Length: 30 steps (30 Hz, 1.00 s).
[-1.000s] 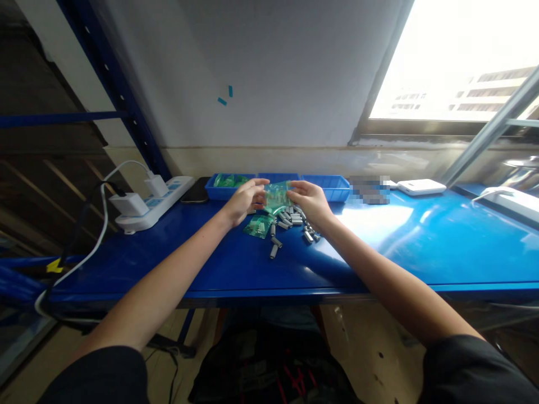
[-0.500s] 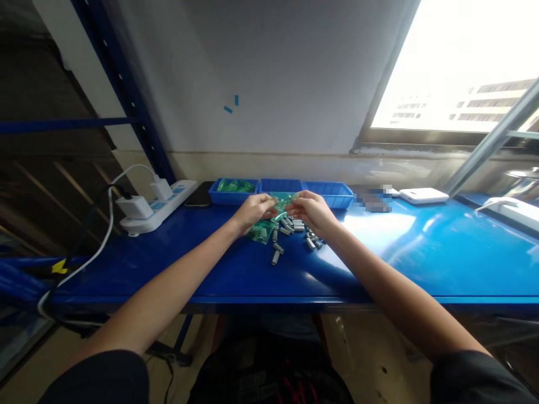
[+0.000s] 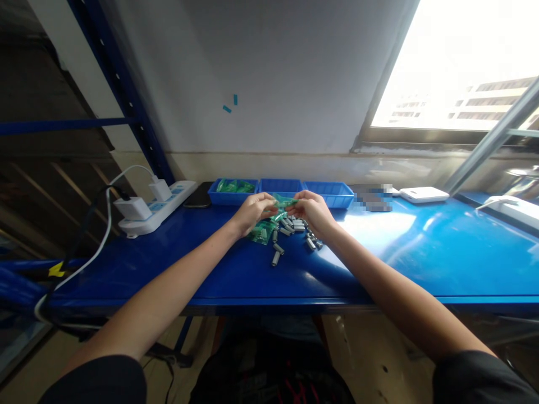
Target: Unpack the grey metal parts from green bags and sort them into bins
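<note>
Both my hands meet over the blue bench, pinching a small green plastic bag point(image 3: 283, 203) between them. My left hand point(image 3: 251, 212) grips the bag's left edge with closed fingers, and my right hand point(image 3: 309, 210) grips its right edge. Under the hands lie several small grey metal cylinders point(image 3: 290, 233) scattered on the bench top. A second green bag point(image 3: 261, 231) lies flat just below my left hand.
Three blue bins point(image 3: 328, 197) stand in a row at the back; the left bin point(image 3: 233, 193) holds more green bags. A white power strip point(image 3: 154, 212) with chargers and a dark phone point(image 3: 197, 197) sit to the left. A white box point(image 3: 423, 194) sits at the right under the window.
The bag was held spread out a second ago; now my hands have drawn closer together and it is bunched smaller between my fingers. The camera has tilted up slightly.
</note>
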{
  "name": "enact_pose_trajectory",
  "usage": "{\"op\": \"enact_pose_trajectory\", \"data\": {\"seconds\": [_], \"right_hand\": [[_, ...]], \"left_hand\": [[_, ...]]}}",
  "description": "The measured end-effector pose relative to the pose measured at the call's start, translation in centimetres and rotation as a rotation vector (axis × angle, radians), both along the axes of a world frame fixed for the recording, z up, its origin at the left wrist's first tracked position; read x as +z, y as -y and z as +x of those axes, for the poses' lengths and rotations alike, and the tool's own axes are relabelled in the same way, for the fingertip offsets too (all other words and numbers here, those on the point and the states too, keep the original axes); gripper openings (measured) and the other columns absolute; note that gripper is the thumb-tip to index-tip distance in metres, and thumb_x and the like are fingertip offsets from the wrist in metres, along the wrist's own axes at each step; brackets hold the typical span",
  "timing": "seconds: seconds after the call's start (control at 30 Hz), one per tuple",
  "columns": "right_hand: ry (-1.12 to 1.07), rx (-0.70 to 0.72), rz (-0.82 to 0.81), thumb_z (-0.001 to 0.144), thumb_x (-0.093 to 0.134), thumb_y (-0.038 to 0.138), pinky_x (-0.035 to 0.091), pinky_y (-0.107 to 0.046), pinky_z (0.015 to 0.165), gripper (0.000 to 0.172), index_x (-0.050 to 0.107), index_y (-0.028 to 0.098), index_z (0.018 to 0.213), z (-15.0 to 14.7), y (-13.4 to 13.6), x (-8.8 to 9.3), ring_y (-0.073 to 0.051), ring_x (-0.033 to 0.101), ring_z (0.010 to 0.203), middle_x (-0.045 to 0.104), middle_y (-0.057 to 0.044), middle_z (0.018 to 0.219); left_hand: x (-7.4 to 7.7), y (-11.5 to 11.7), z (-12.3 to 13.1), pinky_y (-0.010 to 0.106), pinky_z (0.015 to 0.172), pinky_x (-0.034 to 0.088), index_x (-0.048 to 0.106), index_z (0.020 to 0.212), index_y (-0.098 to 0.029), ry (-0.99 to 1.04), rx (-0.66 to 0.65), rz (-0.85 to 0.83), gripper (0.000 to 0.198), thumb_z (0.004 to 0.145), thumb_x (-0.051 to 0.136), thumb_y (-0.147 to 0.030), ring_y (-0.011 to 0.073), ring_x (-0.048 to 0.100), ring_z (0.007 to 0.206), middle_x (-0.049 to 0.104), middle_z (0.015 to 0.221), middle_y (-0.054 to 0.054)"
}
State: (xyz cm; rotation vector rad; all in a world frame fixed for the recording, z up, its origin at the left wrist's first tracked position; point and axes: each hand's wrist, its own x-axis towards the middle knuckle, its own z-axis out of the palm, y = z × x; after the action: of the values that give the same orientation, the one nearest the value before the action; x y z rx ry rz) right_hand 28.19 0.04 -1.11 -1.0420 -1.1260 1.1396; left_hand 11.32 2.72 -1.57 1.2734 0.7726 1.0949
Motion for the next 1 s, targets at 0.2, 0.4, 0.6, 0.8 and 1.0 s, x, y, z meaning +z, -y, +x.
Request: {"op": "enact_pose_trajectory", "data": {"seconds": [0.2,0.4,0.6,0.8,1.0], "right_hand": [[0.055,-0.007,0.038,0.055,0.046,0.011,0.047,-0.026,0.06,0.02,0.062,0.018,0.064,0.1,0.2,0.2,-0.014,0.059,0.058,0.061,0.001,0.056],[0.188,-0.012,0.021,0.072,0.057,0.03,0.047,-0.027,0.068,0.017,0.066,0.016,0.066,0.0,0.3,0.2,-0.017,0.059,0.074,0.065,-0.004,0.073],[0.12,0.002,-0.048,0.075,0.06,0.055,0.045,-0.025,0.06,0.04,0.064,0.016,0.068,0.3,0.2,0.4,-0.017,0.06,0.074,0.065,-0.006,0.077],[0.328,-0.076,0.121,0.076,0.062,0.034,0.041,-0.025,0.055,0.019,0.063,0.016,0.068,0.2,0.1,0.1,-0.013,0.053,0.058,0.059,-0.001,0.06],[0.806,-0.22,0.606,0.085,0.054,0.024,0.046,-0.029,0.072,0.02,0.074,0.021,0.088,0.2,0.2,-0.6,-0.017,0.057,0.077,0.063,-0.005,0.084]], "left_hand": [[0.4,-0.1,0.0,0.026,0.074,0.05,0.062,0.089,-0.015,0.079,0.068,-0.073,0.015,0.074,0.061,-0.021,0.0107,0.059,0.076,0.058,0.094,0.004],[0.1,-0.1,0.1,0.022,0.073,0.048,0.052,0.119,-0.024,-0.058,0.276,0.114,0.059,0.065,0.067,-0.008,0.0087,0.056,0.081,0.051,0.118,0.005],[0.4,0.8,0.2,0.027,0.085,0.045,0.07,0.09,-0.018,-0.289,0.107,0.626,0.015,0.079,0.061,-0.02,0.0163,0.057,0.091,0.06,0.097,0.005],[0.2,1.6,0.7,0.031,0.089,0.044,0.074,0.082,-0.02,-0.496,-0.019,0.779,0.012,0.078,0.063,-0.024,0.0196,0.058,0.09,0.06,0.09,0.006],[0.1,0.4,0.3,0.028,0.071,0.046,0.069,0.079,-0.014,-0.263,0.032,0.158,0.047,0.082,0.055,-0.058,0.0197,0.061,0.082,0.067,0.084,0.009]]}}
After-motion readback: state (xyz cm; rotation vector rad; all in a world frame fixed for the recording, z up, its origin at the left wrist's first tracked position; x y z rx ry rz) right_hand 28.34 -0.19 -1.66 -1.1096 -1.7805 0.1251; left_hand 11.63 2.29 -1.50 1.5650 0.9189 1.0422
